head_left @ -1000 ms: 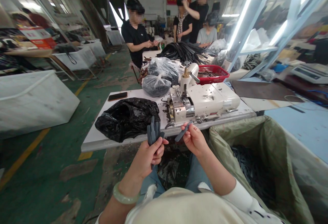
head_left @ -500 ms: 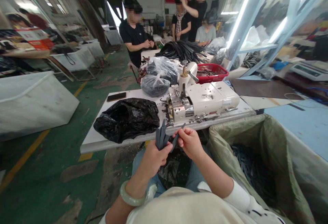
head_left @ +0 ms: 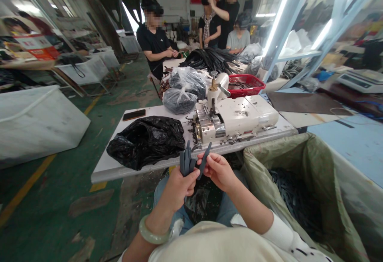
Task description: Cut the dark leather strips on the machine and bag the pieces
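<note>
- Left hand [head_left: 178, 187] grips a bundle of dark strips [head_left: 186, 163], fingers curled around it.
- Right hand [head_left: 220, 171] pinches a single strip [head_left: 204, 160] just beside the bundle, in front of a white machine [head_left: 243, 117].

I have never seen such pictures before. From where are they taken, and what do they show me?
All come from one camera worn on a person's head, looking forward and down at two bare hands. The left hand holds a bundle of dark grey strips; the right hand holds a single strip close beside it. On the white table are a black plastic bag, a phone and a cream-coloured machine with small dark scraps around it. At right, an open green sack contains dark pieces.
</note>
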`<control>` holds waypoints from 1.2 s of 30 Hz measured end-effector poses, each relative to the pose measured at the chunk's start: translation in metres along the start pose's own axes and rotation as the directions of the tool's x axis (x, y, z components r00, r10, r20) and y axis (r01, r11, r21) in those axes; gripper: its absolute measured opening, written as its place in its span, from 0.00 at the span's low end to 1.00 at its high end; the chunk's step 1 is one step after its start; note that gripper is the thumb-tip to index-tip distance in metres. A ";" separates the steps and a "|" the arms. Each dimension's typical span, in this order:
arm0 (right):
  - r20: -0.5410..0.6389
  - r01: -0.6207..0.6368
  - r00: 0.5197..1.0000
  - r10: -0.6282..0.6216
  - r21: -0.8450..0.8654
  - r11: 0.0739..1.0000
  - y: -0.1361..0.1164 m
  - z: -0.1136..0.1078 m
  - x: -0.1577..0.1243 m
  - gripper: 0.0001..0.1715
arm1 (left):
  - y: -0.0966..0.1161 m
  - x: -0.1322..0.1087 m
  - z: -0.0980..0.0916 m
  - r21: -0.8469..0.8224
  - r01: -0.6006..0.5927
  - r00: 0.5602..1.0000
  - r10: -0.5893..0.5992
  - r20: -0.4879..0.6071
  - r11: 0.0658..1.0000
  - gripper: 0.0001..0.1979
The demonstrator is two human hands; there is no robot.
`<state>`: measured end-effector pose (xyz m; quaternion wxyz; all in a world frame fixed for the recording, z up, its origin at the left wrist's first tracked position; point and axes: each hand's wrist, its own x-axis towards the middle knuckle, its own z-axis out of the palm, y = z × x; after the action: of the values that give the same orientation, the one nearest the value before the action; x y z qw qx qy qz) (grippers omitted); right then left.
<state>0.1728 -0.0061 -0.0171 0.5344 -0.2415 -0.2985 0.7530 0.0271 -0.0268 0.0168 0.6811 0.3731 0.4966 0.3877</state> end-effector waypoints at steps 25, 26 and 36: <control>-0.027 -0.119 0.991 0.131 0.262 0.958 -0.035 0.005 0.041 0.12 | 0.002 0.014 -0.004 -0.066 -0.078 0.995 0.074 -0.071 0.995 0.21; -0.027 -0.122 0.991 0.134 0.265 0.957 -0.032 0.007 0.040 0.12 | 0.002 0.015 -0.001 -0.040 -0.093 0.993 0.089 -0.081 0.995 0.22; -0.433 -0.011 0.901 -0.037 -0.107 0.994 -0.030 -0.031 0.082 0.16 | -0.005 0.018 0.001 0.015 -0.126 0.986 0.127 -0.112 0.992 0.21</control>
<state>0.1881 0.0852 -0.0209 0.5787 -0.4295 -0.2134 0.6596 0.0330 -0.0124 0.0056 0.6246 0.3840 0.5110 0.4488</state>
